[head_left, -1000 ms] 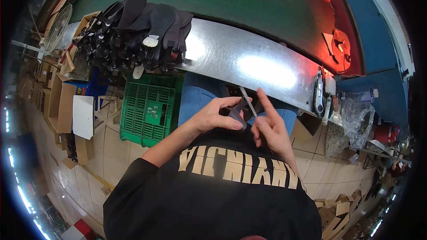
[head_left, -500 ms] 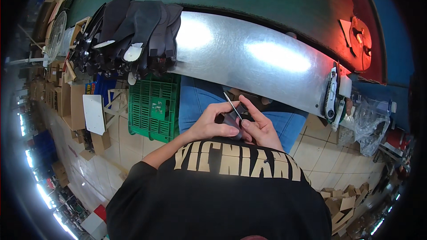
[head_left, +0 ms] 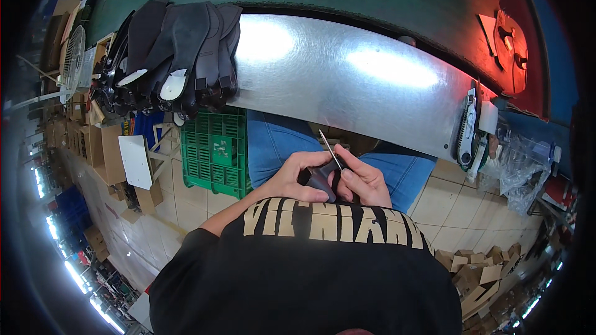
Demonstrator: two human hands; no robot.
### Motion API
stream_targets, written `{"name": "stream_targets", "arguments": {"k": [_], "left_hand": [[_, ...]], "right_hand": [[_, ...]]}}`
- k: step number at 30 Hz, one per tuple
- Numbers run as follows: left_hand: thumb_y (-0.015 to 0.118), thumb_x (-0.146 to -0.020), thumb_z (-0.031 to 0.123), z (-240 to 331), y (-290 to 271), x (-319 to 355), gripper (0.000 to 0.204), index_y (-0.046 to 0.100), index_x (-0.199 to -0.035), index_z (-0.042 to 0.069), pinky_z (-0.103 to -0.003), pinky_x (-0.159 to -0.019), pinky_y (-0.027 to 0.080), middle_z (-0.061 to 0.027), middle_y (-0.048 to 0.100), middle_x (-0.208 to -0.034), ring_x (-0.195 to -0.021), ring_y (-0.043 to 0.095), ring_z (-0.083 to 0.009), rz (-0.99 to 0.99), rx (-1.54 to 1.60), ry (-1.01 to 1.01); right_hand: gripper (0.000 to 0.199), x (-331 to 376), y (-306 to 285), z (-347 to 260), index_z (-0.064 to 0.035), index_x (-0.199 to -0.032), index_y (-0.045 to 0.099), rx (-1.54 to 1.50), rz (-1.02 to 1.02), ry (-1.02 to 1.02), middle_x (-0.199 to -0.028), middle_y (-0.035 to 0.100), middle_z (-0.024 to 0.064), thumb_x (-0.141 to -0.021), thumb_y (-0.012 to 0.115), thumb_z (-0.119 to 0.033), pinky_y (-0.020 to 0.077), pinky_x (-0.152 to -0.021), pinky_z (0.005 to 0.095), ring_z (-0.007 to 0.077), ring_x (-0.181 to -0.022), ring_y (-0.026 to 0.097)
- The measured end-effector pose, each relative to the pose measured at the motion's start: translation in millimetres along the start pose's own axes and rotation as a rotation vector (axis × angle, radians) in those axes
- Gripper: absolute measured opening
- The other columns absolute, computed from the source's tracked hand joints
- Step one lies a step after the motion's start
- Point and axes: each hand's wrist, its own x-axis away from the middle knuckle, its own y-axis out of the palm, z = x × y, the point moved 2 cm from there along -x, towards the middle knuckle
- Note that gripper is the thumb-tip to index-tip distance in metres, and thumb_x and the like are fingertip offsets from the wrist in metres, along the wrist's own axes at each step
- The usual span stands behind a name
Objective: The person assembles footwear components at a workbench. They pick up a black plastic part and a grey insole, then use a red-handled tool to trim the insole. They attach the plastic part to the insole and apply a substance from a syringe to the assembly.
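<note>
My left hand [head_left: 299,178] is closed around a dark grey, leather-like piece [head_left: 320,183], its thumb on the near side and its fingers on the far side. Close against it, my right hand [head_left: 365,181] grips a slim pointed metal blade [head_left: 327,142]. The tip points up and to the left, away from me. My right fingers cover its lower end, so I cannot tell whether it is a knife or scissors. Both hands are above my lap, in front of the metal bench top [head_left: 298,80]. A heap of dark shoe uppers [head_left: 186,43] lies at its left end.
A green plastic crate [head_left: 215,149] stands below the heap, left of my legs. At the bench's right end are a utility knife [head_left: 467,130] and clear plastic bags [head_left: 518,170]. A red-glowing lamp [head_left: 509,43] is at the far right. Cardboard boxes [head_left: 487,273] lie behind on the right.
The blade stands a little steeper and its tip has shifted slightly right. My hands stay together around the dark piece. The view has turned slightly.
</note>
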Motion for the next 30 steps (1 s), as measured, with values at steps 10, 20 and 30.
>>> {"name": "stream_targets", "arguments": {"k": [10,20,30], "left_hand": [[0.07,-0.07,0.019,-10.9,-0.1,-0.4,0.061,0.052,-0.123,-0.006,-0.023,-0.085,0.039,-0.0053,0.061,-0.1,-0.095,0.054,-0.0107,-0.098,0.046,0.061],[0.072,-0.072,0.02,-20.4,7.8,2.7,0.063,0.05,-0.125,-0.005,-0.021,-0.082,0.039,-0.0029,0.059,-0.1,-0.094,0.052,-0.0079,-0.079,0.066,0.071],[0.075,-0.068,0.013,-13.3,17.2,-6.1,0.068,0.049,-0.127,-0.004,-0.022,-0.082,0.04,-0.0035,0.059,-0.1,-0.093,0.054,-0.0094,0.012,-0.079,0.086]], "right_hand": [[0.043,1.0,-4.5,4.2,-0.0066,-0.138,0.046,-0.049,-0.024,-0.084,-0.062,0.051,0.001,-0.096,0.048,-0.005,0.0335,-0.059,0.0185,0.0058,-0.063,0.046],[0.04,3.7,-4.2,5.9,-0.0049,-0.137,0.046,-0.118,-0.011,-0.086,-0.061,0.049,0.0021,-0.097,0.047,-0.01,0.0318,-0.055,0.0186,0.0073,-0.06,0.044],[0.041,4.7,-7.6,-9.2,-0.0046,-0.139,0.043,-0.122,0.07,0.028,-0.058,0.044,0.0008,-0.1,0.044,-0.016,0.0304,-0.043,0.0176,0.0049,-0.048,0.038]]}}
